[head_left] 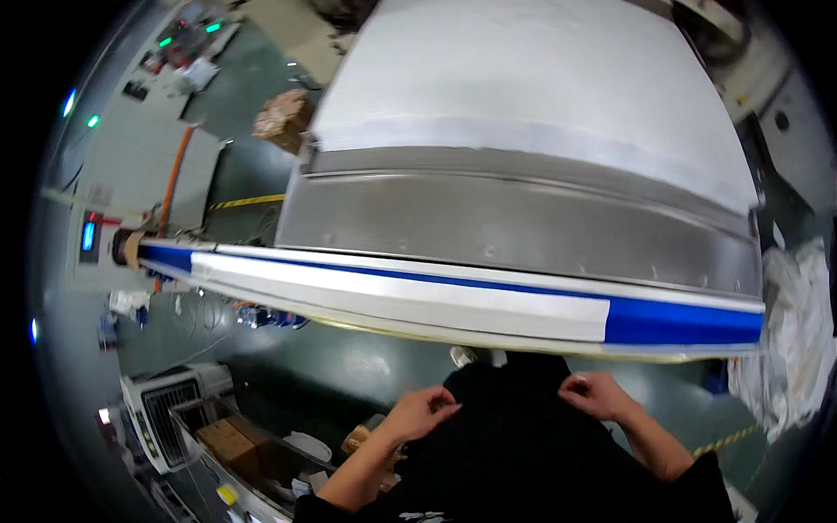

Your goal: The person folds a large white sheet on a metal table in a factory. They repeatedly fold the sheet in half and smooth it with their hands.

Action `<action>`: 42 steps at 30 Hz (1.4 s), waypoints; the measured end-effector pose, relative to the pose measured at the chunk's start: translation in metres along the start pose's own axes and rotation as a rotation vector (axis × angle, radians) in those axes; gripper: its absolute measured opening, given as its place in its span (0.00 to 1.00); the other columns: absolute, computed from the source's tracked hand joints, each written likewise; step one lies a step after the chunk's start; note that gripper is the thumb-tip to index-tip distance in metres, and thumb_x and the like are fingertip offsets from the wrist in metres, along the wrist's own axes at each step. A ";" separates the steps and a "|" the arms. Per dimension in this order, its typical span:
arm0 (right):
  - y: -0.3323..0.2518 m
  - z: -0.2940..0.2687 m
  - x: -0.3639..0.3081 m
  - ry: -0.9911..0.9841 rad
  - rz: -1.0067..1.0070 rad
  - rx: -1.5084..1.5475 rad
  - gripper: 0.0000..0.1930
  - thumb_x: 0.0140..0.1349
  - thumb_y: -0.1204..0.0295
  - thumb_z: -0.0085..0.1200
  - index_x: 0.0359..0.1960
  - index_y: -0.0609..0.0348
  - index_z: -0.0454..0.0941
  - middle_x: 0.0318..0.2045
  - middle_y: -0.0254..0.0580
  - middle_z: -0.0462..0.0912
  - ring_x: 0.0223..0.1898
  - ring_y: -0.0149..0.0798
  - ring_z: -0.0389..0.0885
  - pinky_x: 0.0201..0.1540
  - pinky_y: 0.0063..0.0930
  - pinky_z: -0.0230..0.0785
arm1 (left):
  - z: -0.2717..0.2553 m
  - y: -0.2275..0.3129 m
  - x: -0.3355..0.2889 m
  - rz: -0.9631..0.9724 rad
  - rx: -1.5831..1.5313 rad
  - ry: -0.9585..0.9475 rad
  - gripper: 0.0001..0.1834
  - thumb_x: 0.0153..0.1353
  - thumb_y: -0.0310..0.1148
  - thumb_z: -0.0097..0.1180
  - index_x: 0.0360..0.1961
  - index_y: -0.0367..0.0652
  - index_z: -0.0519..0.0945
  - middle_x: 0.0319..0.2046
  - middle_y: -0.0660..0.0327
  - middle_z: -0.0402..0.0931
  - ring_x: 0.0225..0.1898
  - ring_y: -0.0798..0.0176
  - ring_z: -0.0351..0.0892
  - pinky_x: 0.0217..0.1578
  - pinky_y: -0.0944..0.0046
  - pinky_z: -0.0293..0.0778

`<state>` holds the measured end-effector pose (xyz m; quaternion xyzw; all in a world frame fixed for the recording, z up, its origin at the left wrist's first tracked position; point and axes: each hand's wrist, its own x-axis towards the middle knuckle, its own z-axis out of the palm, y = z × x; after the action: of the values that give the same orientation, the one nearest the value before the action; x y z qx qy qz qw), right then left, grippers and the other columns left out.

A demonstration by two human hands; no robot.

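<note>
My left hand and my right hand sit close to my chest, each pinching the front of my black shirt. Just beyond them runs a long blue roll wrapped in white fabric, lying across a wide machine table. Behind the roll a grey metal apron slopes up to a broad sheet of white fabric spread over the table. Neither hand touches the roll or the table.
A heap of white cloth lies at the right. On the dark green floor at the left are a white fan unit, cardboard boxes, a wrapped brown bundle, yellow-black floor tape and a control panel.
</note>
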<state>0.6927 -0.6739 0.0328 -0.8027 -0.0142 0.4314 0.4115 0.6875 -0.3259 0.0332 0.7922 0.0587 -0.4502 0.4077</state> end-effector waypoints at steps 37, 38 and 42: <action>0.009 0.103 0.026 -0.055 -0.182 -0.160 0.16 0.59 0.72 0.49 0.50 0.51 0.71 0.27 0.41 0.79 0.27 0.35 0.76 0.31 0.31 0.69 | 0.025 -0.182 -0.098 0.130 -0.032 0.346 0.13 0.58 0.40 0.49 0.40 0.48 0.78 0.31 0.46 0.78 0.34 0.46 0.78 0.35 0.51 0.73; 0.007 0.104 0.026 -0.048 -0.179 -0.147 0.16 0.59 0.72 0.50 0.50 0.52 0.71 0.27 0.40 0.79 0.27 0.35 0.76 0.31 0.31 0.69 | 0.023 -0.180 -0.095 0.138 -0.047 0.338 0.13 0.58 0.40 0.49 0.40 0.48 0.78 0.31 0.47 0.78 0.33 0.47 0.78 0.35 0.51 0.73; 0.001 0.108 0.026 -0.019 -0.187 -0.106 0.15 0.58 0.71 0.51 0.49 0.52 0.71 0.27 0.40 0.79 0.27 0.33 0.76 0.31 0.30 0.69 | 0.017 -0.173 -0.086 0.158 -0.107 0.300 0.12 0.57 0.40 0.49 0.39 0.47 0.78 0.30 0.47 0.78 0.33 0.48 0.78 0.35 0.52 0.72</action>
<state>0.6322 -0.5945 -0.0165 -0.8145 -0.1158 0.3972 0.4067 0.5457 -0.2000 -0.0088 0.8298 0.0803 -0.2899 0.4700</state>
